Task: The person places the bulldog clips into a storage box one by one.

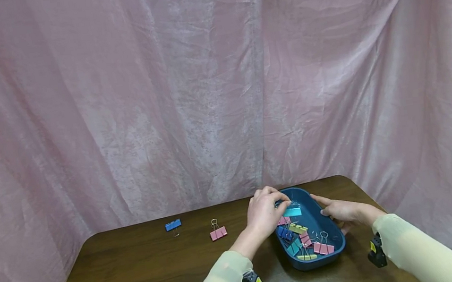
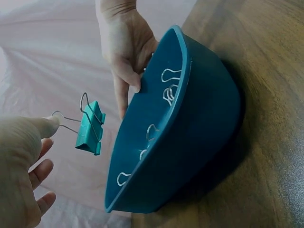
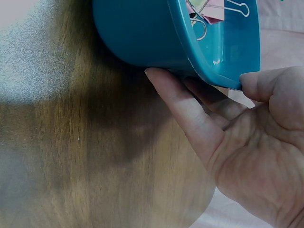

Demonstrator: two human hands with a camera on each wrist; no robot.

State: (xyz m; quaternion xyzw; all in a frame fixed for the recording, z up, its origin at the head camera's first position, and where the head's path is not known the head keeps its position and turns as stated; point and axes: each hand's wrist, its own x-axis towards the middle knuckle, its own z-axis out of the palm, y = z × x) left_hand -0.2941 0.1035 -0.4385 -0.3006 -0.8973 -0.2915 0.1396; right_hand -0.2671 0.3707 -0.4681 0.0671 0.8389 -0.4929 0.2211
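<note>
My left hand (image 1: pixel 264 210) pinches a turquoise binder clip (image 2: pixel 90 130) by one wire handle, between thumb and forefinger. In the head view that clip hangs over the far part of a blue plastic bin (image 1: pixel 311 263). The other left fingers are spread loosely. At the bin's right side my right hand (image 1: pixel 344 211) grips the wall, its thumb at the rim and its fingers against the outside, as the right wrist view shows. Inside the bin lie several binder clips: pink (image 1: pixel 324 248), yellow (image 1: pixel 298 228), dark blue (image 1: pixel 284 233) and teal (image 1: pixel 294 247).
A blue binder clip (image 1: pixel 173 224) and a pink binder clip (image 1: pixel 218 233) lie on the brown wooden table (image 1: pixel 141 276), left of the bin. Behind the table hangs a pink curtain (image 1: pixel 205 115). The table's far right corner is rounded, close to the right hand.
</note>
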